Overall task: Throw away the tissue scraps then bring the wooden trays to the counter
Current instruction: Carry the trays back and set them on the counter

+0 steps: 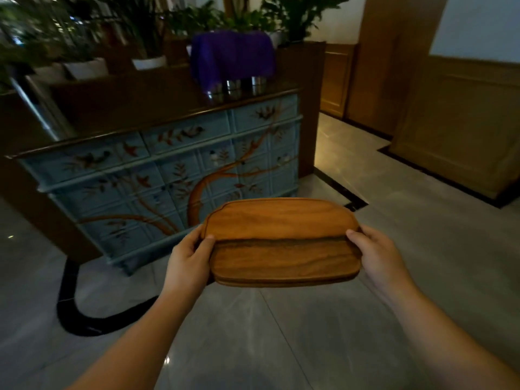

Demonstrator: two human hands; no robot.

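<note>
1. Plainly, the wooden trays (281, 240) are stacked and carried in mid-air over the grey tiled floor (309, 333) — the upper one is shifted toward the far side, so the near strip of the lower one shows (how many trays are in the stack I cannot tell).
2. Left hand (188, 263) clamps the left end of the stack, thumb lying on top and fingers curled underneath.
3. Right hand (377, 254) grips the right end the same way, thumb pressed on the upper surface near the edge; both forearms reach forward from the bottom of the view.
4. Just beyond the trays stands a cabinet (168, 175) with a blue front painted with branches and birds — its dark wooden top serves as the desk (126, 108).
5. On that desk, toward the right, a purple cloth (232, 56) is draped over some shiny metal containers (233, 87), only their lower parts showing.
6. Potted plants (146, 32) line the back, blurred and dim.
7. Wooden wall panelling (464, 122) rises on the right.
</note>
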